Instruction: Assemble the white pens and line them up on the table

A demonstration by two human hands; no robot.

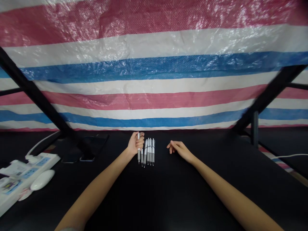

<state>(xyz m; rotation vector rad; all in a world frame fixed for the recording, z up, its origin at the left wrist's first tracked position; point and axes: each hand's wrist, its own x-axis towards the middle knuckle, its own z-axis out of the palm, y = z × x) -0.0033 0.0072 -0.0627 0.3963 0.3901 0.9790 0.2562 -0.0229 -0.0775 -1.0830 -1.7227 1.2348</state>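
My left hand [135, 143] is closed around a white pen with a grey grip [139, 154], which it keeps upright with the tip towards me. Just right of that pen, several similar pens [150, 152] lie side by side in a row on the black tabletop [149, 195], tips towards me. The fingers of my left hand partly cover the nearest pen of the row. Off to the right of the row rests my right hand [180, 150], its fingers loosely bent and pointing left, with nothing visible in them.
At the left lies a white power strip [36, 170] with plugs, beside a white computer mouse [42, 179]. Dark flat devices [88, 157] lie behind them. Black slanted bars [55, 109] stand at both sides, before a striped plastic sheet [154, 86].
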